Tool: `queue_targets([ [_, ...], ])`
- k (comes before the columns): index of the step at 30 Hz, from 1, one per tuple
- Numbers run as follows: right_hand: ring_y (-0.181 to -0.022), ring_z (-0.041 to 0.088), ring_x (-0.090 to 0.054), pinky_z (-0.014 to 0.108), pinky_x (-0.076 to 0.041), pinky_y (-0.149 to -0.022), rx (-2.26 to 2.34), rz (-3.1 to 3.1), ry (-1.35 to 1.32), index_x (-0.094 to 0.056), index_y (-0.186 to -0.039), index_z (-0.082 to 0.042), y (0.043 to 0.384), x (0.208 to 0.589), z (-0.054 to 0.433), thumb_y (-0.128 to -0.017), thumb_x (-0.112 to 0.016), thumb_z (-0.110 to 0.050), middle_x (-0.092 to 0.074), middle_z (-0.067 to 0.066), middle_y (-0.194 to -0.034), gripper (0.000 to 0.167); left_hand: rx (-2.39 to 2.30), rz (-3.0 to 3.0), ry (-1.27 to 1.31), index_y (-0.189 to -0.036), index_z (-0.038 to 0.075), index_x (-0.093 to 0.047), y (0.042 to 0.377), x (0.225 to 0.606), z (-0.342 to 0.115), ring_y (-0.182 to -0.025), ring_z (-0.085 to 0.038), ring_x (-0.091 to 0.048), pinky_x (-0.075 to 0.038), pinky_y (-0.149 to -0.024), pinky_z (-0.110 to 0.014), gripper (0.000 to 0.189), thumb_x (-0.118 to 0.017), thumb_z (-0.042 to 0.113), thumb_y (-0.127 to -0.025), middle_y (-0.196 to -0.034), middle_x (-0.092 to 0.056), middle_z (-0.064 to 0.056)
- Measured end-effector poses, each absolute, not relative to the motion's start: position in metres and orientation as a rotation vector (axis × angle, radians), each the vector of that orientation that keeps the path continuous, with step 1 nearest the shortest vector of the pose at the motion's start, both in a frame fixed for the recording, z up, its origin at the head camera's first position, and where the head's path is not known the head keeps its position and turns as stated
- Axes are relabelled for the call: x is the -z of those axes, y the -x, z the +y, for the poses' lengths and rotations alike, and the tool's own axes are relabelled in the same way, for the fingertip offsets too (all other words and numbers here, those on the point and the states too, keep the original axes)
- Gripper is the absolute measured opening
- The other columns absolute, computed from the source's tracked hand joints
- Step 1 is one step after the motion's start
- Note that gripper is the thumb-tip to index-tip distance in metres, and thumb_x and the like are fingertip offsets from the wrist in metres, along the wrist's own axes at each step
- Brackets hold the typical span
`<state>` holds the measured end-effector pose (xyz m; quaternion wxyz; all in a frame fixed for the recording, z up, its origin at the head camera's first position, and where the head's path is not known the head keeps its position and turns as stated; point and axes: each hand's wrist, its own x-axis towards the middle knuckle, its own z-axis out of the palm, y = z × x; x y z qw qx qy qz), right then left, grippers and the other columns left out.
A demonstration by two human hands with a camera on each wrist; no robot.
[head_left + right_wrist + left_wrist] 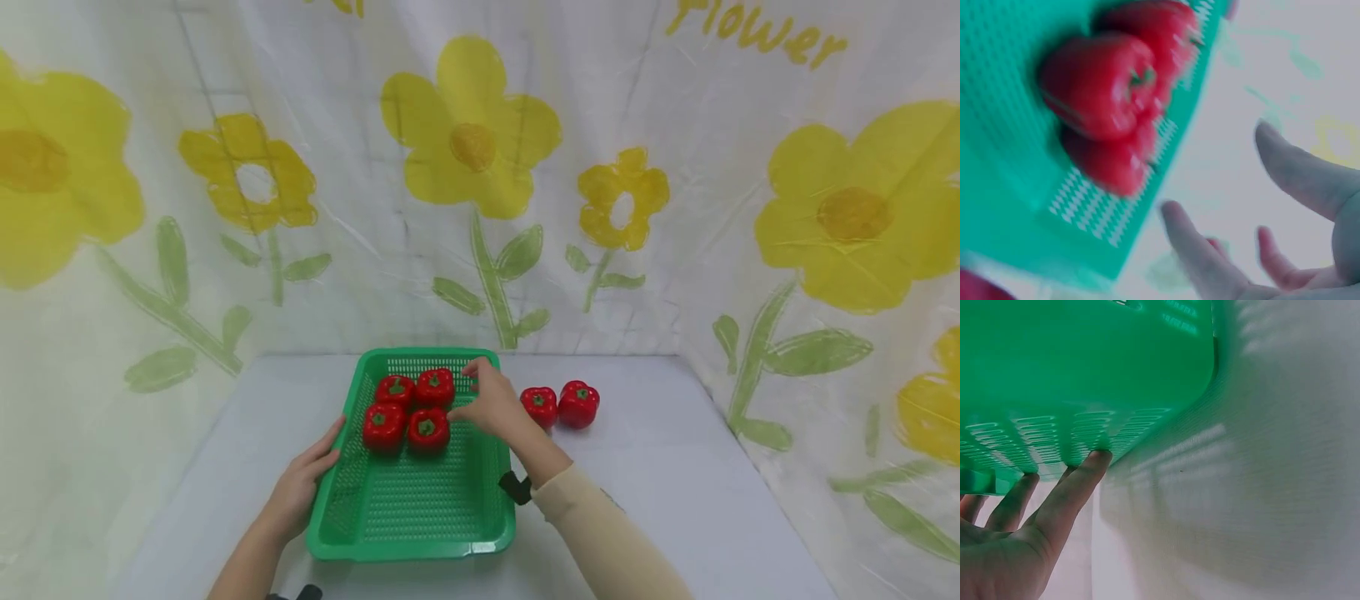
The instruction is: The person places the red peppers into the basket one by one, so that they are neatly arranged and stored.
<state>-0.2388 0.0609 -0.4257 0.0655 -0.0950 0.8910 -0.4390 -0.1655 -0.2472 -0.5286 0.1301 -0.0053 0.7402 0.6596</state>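
A green plastic basket (pixel 412 552) with slotted sides holds several red bell peppers (pixel 427 431) with green stems, grouped toward its far left. My left hand (pixel 296 496) rests against the basket's left side; in the left wrist view its outstretched fingertips touch the slotted outer wall. Over the far right part of the basket is my right hand (pixel 495 404), thumb and fingers spread apart with nothing between them. The right wrist view, somewhat blurred, shows this hand (pixel 1344 250) apart from the peppers (pixel 1097 84) in the basket.
Two more red bell peppers (pixel 578 405) sit on the white table (pixel 675 500) just right of the basket, one partly hidden behind my right forearm. A white curtain (pixel 345 275) painted with yellow flowers hangs behind the table and along its sides.
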Motion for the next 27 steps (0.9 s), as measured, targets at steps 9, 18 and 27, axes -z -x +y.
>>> queue_targets([
  [9, -0.13, 0.027, -0.057, 0.044, -0.059, -0.095, 1.776, 2.798, 0.347, -0.053, -0.134, -0.012, 0.241, 0.411, 0.13, -0.084, -0.084, -0.017, -0.059, 0.005, -0.137, 0.058, -1.918, 2.139, 0.032, -0.162, 0.032, -0.02, 0.165, 0.529, -0.246, -0.157, -0.032, 0.0, -0.018, -0.122, -0.054, 0.053, -0.033, 0.035, -0.11, -0.17, -0.007, 0.002],
  [18, -0.131, 0.033, -0.047, 0.057, -0.049, -0.105, 1.565, 3.09, -0.019, -0.05, -0.14, -0.01, 0.255, 0.447, 0.205, -0.087, -0.081, -0.022, -0.052, 0.013, -0.141, 0.063, -1.908, 2.182, 0.01, -0.161, 0.034, -0.022, 0.168, 0.526, -0.246, -0.157, -0.035, -0.005, -0.028, -0.118, -0.052, 0.052, -0.033, 0.035, -0.11, -0.17, -0.009, 0.002],
  [27, -0.152, 0.043, -0.019, 0.07, -0.03, -0.115, 1.443, 2.826, -0.149, -0.03, -0.159, -0.021, 0.265, 0.499, 0.255, -0.085, -0.082, -0.019, -0.023, 0.017, -0.165, 0.09, -1.911, 2.182, 0.012, -0.161, 0.034, -0.022, 0.166, 0.531, -0.246, -0.157, -0.035, -0.006, -0.033, -0.115, -0.049, 0.052, -0.032, 0.036, -0.11, -0.17, -0.01, 0.002],
])
